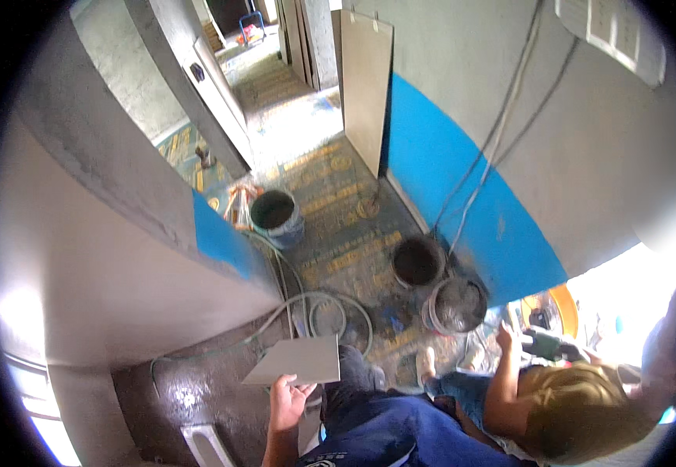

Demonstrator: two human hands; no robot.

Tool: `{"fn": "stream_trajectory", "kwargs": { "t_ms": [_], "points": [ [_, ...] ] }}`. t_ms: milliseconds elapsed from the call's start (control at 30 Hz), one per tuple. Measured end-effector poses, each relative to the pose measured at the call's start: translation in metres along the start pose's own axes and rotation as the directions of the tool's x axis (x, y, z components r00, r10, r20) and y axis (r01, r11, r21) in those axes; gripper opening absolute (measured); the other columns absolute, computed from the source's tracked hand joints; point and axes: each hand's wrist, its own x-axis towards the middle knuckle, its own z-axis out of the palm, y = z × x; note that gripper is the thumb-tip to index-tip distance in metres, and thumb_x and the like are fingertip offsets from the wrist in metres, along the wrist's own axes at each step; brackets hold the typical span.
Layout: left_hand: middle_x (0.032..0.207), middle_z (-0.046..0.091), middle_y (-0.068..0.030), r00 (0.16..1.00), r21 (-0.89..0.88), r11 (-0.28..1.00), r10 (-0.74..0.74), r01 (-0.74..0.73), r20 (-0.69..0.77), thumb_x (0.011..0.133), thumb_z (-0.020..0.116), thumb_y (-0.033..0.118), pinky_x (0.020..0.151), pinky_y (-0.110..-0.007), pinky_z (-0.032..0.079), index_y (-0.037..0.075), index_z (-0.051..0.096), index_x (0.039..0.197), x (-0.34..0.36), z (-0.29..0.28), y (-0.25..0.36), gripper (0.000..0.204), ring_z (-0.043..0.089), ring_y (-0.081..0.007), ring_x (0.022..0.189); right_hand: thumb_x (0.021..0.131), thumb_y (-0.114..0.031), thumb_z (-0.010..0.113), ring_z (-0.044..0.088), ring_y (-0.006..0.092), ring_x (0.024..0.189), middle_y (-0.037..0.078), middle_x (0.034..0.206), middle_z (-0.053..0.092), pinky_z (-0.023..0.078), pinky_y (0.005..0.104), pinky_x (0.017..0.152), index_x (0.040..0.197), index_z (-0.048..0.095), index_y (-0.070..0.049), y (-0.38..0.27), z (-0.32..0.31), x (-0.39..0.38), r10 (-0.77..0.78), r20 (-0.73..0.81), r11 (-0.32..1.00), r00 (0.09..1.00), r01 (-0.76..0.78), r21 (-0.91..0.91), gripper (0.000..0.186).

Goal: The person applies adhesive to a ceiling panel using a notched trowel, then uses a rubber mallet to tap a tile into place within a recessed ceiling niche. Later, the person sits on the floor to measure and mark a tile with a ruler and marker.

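Observation:
My left hand is closed on the near edge of a flat, light grey tile, which is held out level in front of my body. The fingers go under the tile and are partly hidden by it. Below it to the left is a dark, wet-looking floor. A blue shirt covers my body at the lower edge. My right hand does not show.
At my right a co-worker in a brown shirt holds a green power tool beside a bucket of grey mix. Two more buckets, a dark one and another, stand ahead. A hose coils across the floor.

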Motion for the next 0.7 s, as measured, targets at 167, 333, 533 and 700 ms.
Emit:
{"fn": "stream_trajectory", "kwargs": {
  "t_ms": [167, 333, 533, 700],
  "points": [
    [0.126, 0.052, -0.0211, 0.966, -0.021, 0.977, -0.215, 0.214, -0.144, 0.088, 0.05, 0.013, 0.102, -0.062, 0.039, -0.001, 0.048, 0.121, 0.203, -0.024, 0.035, 0.036, 0.05, -0.0439, 0.121, 0.092, -0.027, 0.054, 0.062, 0.0257, 0.066, 0.013, 0.082, 0.065, 0.049, 0.0412, 0.058, 0.093, 0.063, -0.005, -0.196, 0.024, 0.109, -0.208, 0.011, 0.977, 0.978, 0.208, 0.042, 0.024],
    [0.125, 0.049, -0.0243, 0.957, -0.116, 0.95, -0.291, 0.289, -0.005, 0.09, 0.043, 0.011, 0.095, -0.061, 0.044, -0.007, 0.042, 0.125, 0.36, 0.064, 0.101, 0.039, 0.05, -0.045, 0.117, 0.091, -0.027, 0.055, 0.062, 0.0249, 0.068, 0.013, 0.083, 0.066, 0.049, 0.0402, 0.059, 0.094, 0.063, -0.004, -0.235, 0.04, 0.201, -0.004, 0.099, 0.948, 0.995, 0.035, -0.315, 0.024],
    [0.134, 0.043, -0.0269, 0.972, -0.102, 0.967, -0.234, 0.232, -0.015, 0.09, 0.04, 0.009, 0.104, -0.062, 0.039, -0.011, 0.033, 0.134, 0.461, 0.158, 0.221, 0.049, 0.044, -0.0465, 0.124, 0.091, -0.028, 0.057, 0.063, 0.024, 0.069, 0.013, 0.085, 0.066, 0.049, 0.0389, 0.06, 0.096, 0.063, -0.004, -0.346, 0.052, 0.293, 0.215, 0.134, 0.857, 0.967, -0.121, -0.501, 0.025],
    [0.136, 0.042, -0.0267, 0.966, -0.047, 0.965, -0.259, 0.259, -0.002, 0.088, 0.043, 0.01, 0.106, -0.063, 0.035, -0.009, 0.037, 0.133, 0.598, 0.282, 0.301, 0.049, 0.042, -0.0462, 0.126, 0.091, -0.028, 0.059, 0.063, 0.0232, 0.071, 0.013, 0.086, 0.066, 0.05, 0.0379, 0.061, 0.097, 0.063, -0.004, -0.376, 0.032, 0.357, 0.355, 0.045, 0.874, 0.934, -0.315, -0.369, 0.026]
  ]
}}
